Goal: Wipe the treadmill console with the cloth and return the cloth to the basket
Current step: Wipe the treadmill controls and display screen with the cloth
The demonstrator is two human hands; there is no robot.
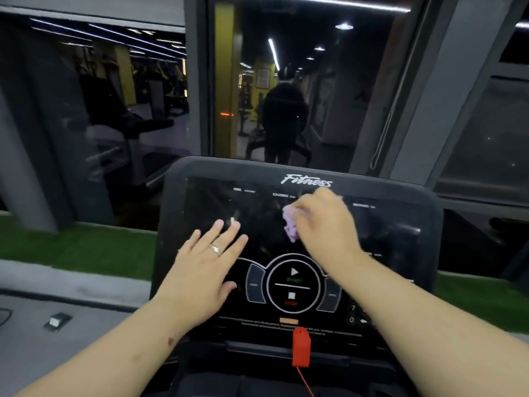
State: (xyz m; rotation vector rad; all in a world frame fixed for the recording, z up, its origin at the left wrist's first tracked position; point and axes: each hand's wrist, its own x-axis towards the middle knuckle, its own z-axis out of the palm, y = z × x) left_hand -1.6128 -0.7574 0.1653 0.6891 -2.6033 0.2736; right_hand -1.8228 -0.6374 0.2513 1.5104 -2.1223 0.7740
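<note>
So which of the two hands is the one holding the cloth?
The right hand: it grips the bunched lilac cloth against the upper console screen. The left hand, wearing a ring, lies open and flat, holding nothing.

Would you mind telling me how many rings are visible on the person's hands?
1: a silver ring on a finger of the left hand, which lies flat on the console. The right hand grips the cloth; its fingers are partly hidden.
</note>
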